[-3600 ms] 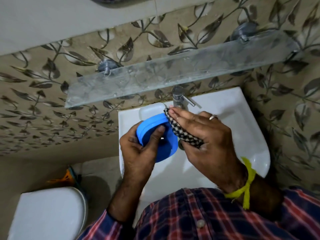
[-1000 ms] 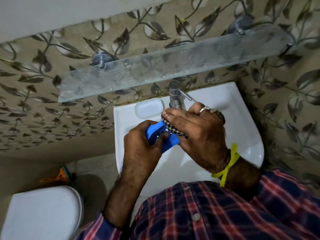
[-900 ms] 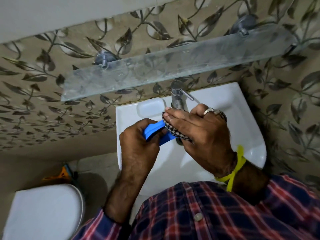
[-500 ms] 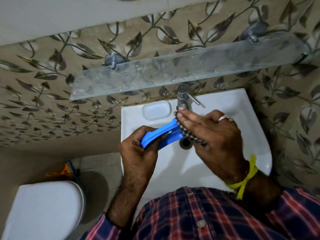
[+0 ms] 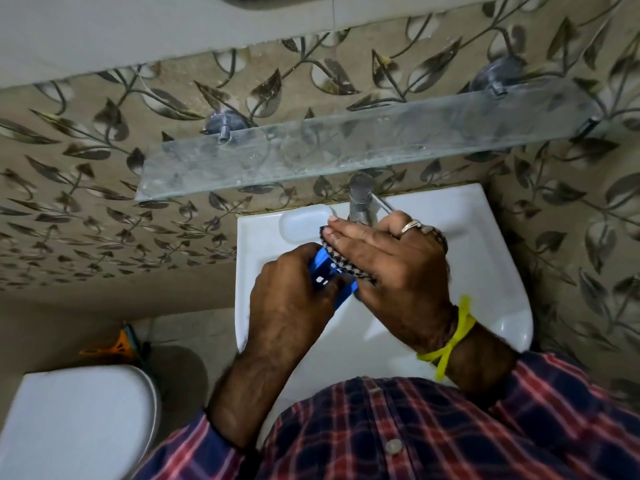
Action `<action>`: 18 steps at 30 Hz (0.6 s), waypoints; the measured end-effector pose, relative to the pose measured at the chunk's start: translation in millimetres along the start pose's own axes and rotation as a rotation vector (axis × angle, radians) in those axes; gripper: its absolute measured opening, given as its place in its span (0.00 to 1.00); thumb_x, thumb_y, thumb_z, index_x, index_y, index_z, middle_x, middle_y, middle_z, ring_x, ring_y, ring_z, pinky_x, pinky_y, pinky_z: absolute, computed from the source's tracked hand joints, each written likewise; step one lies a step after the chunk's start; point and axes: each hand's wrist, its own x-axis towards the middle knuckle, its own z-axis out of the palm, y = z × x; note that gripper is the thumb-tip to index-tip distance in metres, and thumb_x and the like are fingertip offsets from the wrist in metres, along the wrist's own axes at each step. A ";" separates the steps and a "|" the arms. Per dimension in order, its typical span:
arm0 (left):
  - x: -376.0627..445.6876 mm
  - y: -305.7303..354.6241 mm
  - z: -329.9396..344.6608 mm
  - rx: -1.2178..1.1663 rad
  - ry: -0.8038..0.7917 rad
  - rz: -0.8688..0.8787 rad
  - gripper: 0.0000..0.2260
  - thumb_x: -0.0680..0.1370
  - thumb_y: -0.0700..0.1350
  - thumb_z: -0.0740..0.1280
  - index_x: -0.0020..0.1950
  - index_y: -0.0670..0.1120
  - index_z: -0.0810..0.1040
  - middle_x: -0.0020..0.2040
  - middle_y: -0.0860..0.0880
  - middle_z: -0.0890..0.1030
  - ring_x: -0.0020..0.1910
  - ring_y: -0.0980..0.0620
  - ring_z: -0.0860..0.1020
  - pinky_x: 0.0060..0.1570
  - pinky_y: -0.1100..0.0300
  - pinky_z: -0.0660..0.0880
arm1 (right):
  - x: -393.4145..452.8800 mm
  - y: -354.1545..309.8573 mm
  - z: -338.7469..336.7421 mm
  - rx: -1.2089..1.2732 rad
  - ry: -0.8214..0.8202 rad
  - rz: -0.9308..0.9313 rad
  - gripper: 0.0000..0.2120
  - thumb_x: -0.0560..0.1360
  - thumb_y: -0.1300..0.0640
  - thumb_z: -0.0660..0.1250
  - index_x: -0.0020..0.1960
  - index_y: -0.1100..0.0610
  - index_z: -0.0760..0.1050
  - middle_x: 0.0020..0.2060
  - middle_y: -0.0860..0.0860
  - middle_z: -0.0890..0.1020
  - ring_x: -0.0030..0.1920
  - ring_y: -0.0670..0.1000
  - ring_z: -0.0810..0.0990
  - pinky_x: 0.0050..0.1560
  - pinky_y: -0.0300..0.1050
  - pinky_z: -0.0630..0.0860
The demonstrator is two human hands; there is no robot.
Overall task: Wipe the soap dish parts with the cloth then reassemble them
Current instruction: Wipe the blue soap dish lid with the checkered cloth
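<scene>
1. The blue soap dish part (image 5: 332,278) looks like smooth plastic.
2. The cloth (image 5: 341,259) is woven, with a black and white check.
3. The sink (image 5: 485,271) is white, smooth and shiny.
4. The tap (image 5: 360,202) is shiny metal.
5. The shelf (image 5: 346,147) is see-through glass with cloudy marks.
6. The wall (image 5: 104,168) has leaf-pattern tiles.
</scene>
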 end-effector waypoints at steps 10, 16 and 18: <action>-7.0 -6.2 8.6 -0.209 0.156 -0.003 0.09 0.71 0.54 0.70 0.42 0.50 0.83 0.33 0.51 0.82 0.34 0.47 0.80 0.37 0.44 0.79 | -5.7 -3.8 -8.4 0.125 -0.015 0.198 0.20 0.74 0.66 0.63 0.63 0.56 0.81 0.61 0.49 0.83 0.48 0.52 0.81 0.49 0.50 0.80; -8.0 -5.3 7.8 -0.203 0.208 0.042 0.11 0.73 0.54 0.71 0.41 0.47 0.81 0.32 0.47 0.81 0.34 0.44 0.80 0.35 0.44 0.78 | -9.2 7.9 -15.0 0.105 -0.036 0.230 0.19 0.73 0.67 0.68 0.63 0.56 0.82 0.60 0.48 0.84 0.47 0.54 0.82 0.50 0.51 0.80; -3.9 -7.5 9.2 -0.204 0.205 0.032 0.12 0.72 0.55 0.71 0.43 0.46 0.81 0.34 0.46 0.83 0.35 0.43 0.81 0.36 0.44 0.79 | -8.0 4.2 -11.6 0.123 -0.033 0.263 0.19 0.73 0.67 0.69 0.62 0.56 0.82 0.60 0.49 0.84 0.48 0.54 0.82 0.50 0.51 0.81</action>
